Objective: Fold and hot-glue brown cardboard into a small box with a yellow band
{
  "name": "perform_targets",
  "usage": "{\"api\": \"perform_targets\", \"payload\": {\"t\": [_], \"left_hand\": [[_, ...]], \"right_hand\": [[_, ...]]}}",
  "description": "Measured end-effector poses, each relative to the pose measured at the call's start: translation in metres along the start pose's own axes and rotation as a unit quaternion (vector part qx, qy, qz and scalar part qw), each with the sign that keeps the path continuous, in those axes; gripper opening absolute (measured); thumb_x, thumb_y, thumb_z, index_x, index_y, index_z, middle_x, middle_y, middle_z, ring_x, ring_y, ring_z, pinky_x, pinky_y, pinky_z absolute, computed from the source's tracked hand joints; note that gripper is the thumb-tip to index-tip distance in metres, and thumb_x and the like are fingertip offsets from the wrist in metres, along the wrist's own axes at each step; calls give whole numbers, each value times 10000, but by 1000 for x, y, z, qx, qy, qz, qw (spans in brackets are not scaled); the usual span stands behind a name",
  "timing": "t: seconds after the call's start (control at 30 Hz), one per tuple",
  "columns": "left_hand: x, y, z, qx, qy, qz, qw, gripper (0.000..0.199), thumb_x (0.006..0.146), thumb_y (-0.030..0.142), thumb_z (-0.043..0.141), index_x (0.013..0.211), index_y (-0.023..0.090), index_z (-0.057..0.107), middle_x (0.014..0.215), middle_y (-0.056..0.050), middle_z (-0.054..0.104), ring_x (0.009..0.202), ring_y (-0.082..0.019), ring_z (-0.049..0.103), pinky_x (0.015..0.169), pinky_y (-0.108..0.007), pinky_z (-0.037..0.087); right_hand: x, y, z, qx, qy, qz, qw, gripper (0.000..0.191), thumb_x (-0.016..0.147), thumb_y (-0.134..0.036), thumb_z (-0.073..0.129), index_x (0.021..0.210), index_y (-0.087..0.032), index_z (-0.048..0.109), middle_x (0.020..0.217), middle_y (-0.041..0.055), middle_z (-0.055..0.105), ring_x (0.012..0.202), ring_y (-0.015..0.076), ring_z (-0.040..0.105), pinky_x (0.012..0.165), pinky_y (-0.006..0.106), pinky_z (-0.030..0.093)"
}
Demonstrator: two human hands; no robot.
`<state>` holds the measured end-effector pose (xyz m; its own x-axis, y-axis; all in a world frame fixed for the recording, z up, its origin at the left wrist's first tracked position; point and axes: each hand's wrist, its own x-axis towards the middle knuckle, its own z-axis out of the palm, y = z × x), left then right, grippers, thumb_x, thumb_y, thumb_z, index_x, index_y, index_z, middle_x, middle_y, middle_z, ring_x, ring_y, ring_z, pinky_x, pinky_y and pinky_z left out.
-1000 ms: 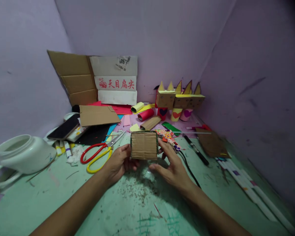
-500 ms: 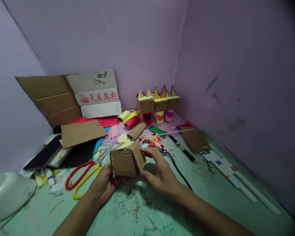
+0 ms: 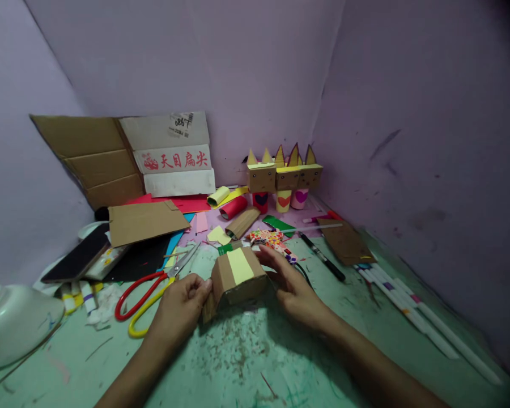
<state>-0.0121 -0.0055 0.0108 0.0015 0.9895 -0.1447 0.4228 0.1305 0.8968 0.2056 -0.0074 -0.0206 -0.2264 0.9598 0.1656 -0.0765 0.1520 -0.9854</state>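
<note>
A small folded cardboard box (image 3: 221,277) with a pale yellow strip (image 3: 240,266) across its top is tilted between my hands, just above the table. My left hand (image 3: 181,306) pinches a cardboard flap at the box's left side between thumb and fingers. My right hand (image 3: 300,294) curves about the box's right edge, its fingers on the far side and its thumb nearer me. Part of that grip is hidden by the box. Scissors (image 3: 170,275) with red and yellow handles lie open beside my left hand.
Cat-eared cardboard figures (image 3: 261,178) stand against the wall. Cardboard sheets (image 3: 148,222), coloured paper rolls (image 3: 233,208) and scraps lie behind the box. A black marker (image 3: 323,258) and white sticks (image 3: 429,323) are at right. A white bowl (image 3: 21,323) sits at far left.
The box has been turned so its yellow-striped top now shows and its open side faces elsewhere. My left hand has shifted to pinch a flap; the right stays at the right edge.
</note>
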Motion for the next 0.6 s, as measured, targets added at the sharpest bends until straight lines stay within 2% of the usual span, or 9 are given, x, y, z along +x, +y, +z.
{"api": "perform_targets", "payload": {"t": [0.07,0.1,0.17,0.27,0.37,0.43,0.5,0.53,0.6], "left_hand": [[-1,2,-4,126,38,35,991,372,743,422,561,462,202,457,394,41,447,411,-126,406,444,-227,260],[-1,2,-6,156,57,45,985,358,753,420,544,475,208,469,413,32,465,435,-141,425,455,-236,268],[0,3,-9,171,113,70,976,272,750,402,551,555,216,518,492,19,529,503,-166,480,488,-246,303],[6,11,-15,132,150,87,976,171,716,390,586,724,220,582,698,-12,634,631,-195,558,581,-268,387],[12,26,-18,72,108,62,990,281,678,406,616,875,206,625,934,-65,668,758,-225,598,672,-301,437],[17,34,-17,45,35,58,997,355,684,424,615,957,197,626,1028,-85,659,849,-246,608,718,-318,454],[22,37,-13,62,-26,80,994,397,693,428,607,1004,183,620,1059,-102,647,917,-269,599,750,-342,460],[24,36,-10,87,-30,103,990,410,695,421,603,1024,177,617,1071,-111,635,951,-281,586,772,-359,455],[27,33,-4,146,3,171,974,416,697,385,598,1053,171,613,1099,-123,603,1020,-293,542,840,-389,422]], "right_hand": [[4,1,-1,39,32,9,999,578,681,-180,627,1225,-281,457,1310,94,490,1195,223,490,998,418,379],[6,1,-1,53,57,16,997,537,662,-203,651,1170,-280,496,1262,87,524,1163,221,513,992,411,383],[9,1,-1,68,117,39,990,468,608,-241,715,1046,-263,552,1124,71,587,1052,217,564,932,391,428],[11,0,-3,68,187,73,977,351,565,-290,769,841,-234,561,863,26,605,805,185,592,694,315,502],[9,0,-3,73,193,108,972,275,644,-401,717,667,-201,530,623,-15,547,538,127,514,486,246,441],[7,-2,-2,80,182,130,971,327,689,-476,649,592,-184,538,521,-18,515,455,114,464,439,243,410],[6,-4,0,86,168,142,972,323,686,-475,619,584,-170,586,500,-4,529,453,126,466,437,251,402],[5,-6,1,80,157,142,974,273,672,-432,623,609,-166,621,519,4,553,477,136,480,450,252,400],[3,-11,2,45,128,132,982,160,634,-310,611,672,-170,679,582,14,603,532,149,498,481,252,390]]}}
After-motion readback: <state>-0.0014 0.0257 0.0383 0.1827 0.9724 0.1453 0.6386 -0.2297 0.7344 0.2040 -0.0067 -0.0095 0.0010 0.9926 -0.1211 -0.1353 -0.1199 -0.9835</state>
